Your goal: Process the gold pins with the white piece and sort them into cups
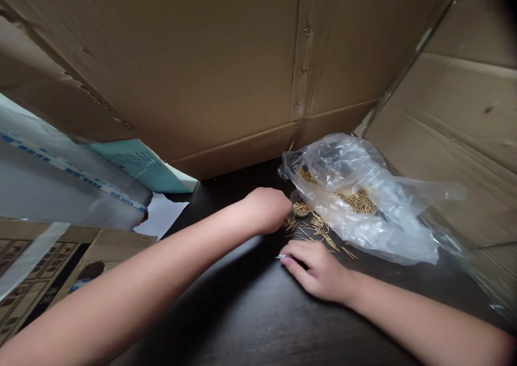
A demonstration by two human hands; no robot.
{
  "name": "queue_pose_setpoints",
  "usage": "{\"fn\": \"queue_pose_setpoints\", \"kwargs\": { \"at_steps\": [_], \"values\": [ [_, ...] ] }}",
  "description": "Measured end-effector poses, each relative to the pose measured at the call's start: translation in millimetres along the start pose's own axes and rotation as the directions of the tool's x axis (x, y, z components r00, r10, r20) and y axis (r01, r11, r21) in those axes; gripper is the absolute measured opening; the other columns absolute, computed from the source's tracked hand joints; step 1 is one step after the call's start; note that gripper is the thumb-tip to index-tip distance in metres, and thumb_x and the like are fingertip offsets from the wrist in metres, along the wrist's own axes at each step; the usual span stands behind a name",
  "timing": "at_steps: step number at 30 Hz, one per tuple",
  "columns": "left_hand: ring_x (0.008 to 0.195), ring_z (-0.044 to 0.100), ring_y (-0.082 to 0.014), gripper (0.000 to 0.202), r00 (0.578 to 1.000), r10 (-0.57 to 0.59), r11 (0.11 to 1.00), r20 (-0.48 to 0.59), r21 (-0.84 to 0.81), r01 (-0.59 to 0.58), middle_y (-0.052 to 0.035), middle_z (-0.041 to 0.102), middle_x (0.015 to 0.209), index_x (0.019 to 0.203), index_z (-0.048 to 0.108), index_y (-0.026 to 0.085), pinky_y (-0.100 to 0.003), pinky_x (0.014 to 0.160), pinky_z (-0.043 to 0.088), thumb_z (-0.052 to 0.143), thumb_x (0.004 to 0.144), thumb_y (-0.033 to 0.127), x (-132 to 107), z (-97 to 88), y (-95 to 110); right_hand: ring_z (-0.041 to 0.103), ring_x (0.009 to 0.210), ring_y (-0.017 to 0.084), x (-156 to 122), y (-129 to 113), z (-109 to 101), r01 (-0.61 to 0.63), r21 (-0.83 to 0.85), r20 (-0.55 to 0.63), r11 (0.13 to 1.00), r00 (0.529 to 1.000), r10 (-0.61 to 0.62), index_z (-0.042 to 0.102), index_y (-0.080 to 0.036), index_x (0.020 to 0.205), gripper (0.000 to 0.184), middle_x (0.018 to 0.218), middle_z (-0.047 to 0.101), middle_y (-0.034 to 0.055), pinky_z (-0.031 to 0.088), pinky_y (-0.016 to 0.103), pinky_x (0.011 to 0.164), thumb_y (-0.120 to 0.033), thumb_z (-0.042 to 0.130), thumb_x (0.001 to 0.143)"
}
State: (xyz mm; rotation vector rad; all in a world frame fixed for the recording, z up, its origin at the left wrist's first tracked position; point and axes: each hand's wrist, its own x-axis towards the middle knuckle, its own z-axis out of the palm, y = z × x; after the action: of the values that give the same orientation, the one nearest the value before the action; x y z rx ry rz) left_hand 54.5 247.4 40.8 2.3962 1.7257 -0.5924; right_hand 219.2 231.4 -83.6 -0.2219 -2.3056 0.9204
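My left hand point(269, 211) is curled beside the scattered pins, back toward me. Its fingers are hidden, so I cannot tell what they grip. Close past its knuckles is a small clear cup point(301, 208) with thin gold-coloured metal pins in it. My right hand point(317, 269) rests low over the dark table, thumb and forefinger pinched on a small silvery piece point(283, 256). A thin gold tip sticks out of that piece to the left. Loose gold pins point(329, 240) lie spread just beyond my right hand.
A crumpled clear plastic bag point(388, 226) holding many gold pins point(359, 201) lies right of the cup. Cardboard walls point(226, 69) enclose the back and right. On the left are a pale blue box point(145, 164), white paper point(163, 215) and a printed carton point(44, 269). The table point(250, 312) is dark.
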Motion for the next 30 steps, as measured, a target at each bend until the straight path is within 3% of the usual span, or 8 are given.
{"fn": "queue_pose_setpoints", "kwargs": {
  "at_steps": [6,15,23,25,27,30],
  "values": [
    [0.084,0.075,-0.0332,0.007,0.999,-0.027,0.999,0.044,0.038,0.025,-0.0191,0.077,0.084,0.078,0.076,0.012,-0.036,0.07,0.057,0.071,0.08,0.008,21.8,-1.9,7.9,0.062,0.068,0.016,0.9,-0.5,-1.4,0.005,-0.004,-0.011,1.0,1.0,-0.005,0.064,-0.017,0.095,0.019,0.078,0.068,0.0048,0.05,0.028,0.064,-0.022,0.048,0.103],
    [0.085,0.075,-0.0297,0.009,0.999,0.031,0.998,0.034,0.048,-0.032,-0.0148,0.077,0.083,0.076,0.077,0.015,-0.033,0.073,0.056,0.072,0.079,0.007,21.2,1.1,1.8,0.062,0.065,0.016,2.5,-1.2,-3.1,0.008,0.008,-0.017,1.0,1.0,-0.008,0.065,-0.017,0.095,0.019,0.077,0.068,0.0049,0.051,0.028,0.063,-0.022,0.047,0.102],
    [0.077,0.073,-0.0287,0.015,0.995,0.099,0.994,0.0,0.054,-0.099,-0.0141,0.077,0.085,0.086,0.079,0.016,-0.033,0.064,0.049,0.065,0.084,0.012,14.8,-4.0,-14.0,0.064,0.068,0.017,0.6,0.4,-2.2,0.009,0.022,-0.065,1.0,0.998,-0.008,0.065,-0.016,0.097,0.017,0.078,0.069,0.0059,0.052,0.029,0.063,-0.021,0.049,0.101],
    [0.075,0.071,-0.0252,0.016,0.99,0.117,0.991,-0.078,-0.056,-0.121,-0.0103,0.077,0.085,0.089,0.078,0.017,-0.031,0.063,0.047,0.063,0.087,0.016,5.3,-7.3,-20.3,0.065,0.068,0.017,0.8,-0.7,-3.5,0.017,0.032,-0.145,0.999,0.989,-0.012,0.066,-0.016,0.097,0.015,0.078,0.07,0.0063,0.053,0.029,0.062,-0.019,0.051,0.1],
    [0.072,0.067,-0.019,0.014,0.976,0.106,0.939,-0.192,-0.303,-0.161,-0.0045,0.075,0.081,0.092,0.076,0.018,-0.027,0.064,0.045,0.062,0.089,0.019,-10.9,-6.4,-23.9,0.068,0.069,0.017,0.8,-2.5,-5.7,0.032,0.03,-0.257,0.999,0.966,-0.023,0.067,-0.017,0.1,0.012,0.08,0.072,0.0063,0.054,0.029,0.063,-0.016,0.055,0.099],
    [0.064,0.056,-0.0119,0.018,0.961,-0.042,0.706,-0.274,-0.689,-0.166,0.0015,0.066,0.072,0.091,0.07,0.016,-0.022,0.06,0.041,0.056,0.095,0.027,-42.1,8.7,-18.5,0.073,0.072,0.017,0.6,-5.7,-8.9,0.045,0.027,-0.387,0.999,0.921,-0.031,0.07,-0.018,0.106,0.015,0.083,0.077,0.0059,0.059,0.028,0.067,-0.012,0.061,0.096]
  ]
}}
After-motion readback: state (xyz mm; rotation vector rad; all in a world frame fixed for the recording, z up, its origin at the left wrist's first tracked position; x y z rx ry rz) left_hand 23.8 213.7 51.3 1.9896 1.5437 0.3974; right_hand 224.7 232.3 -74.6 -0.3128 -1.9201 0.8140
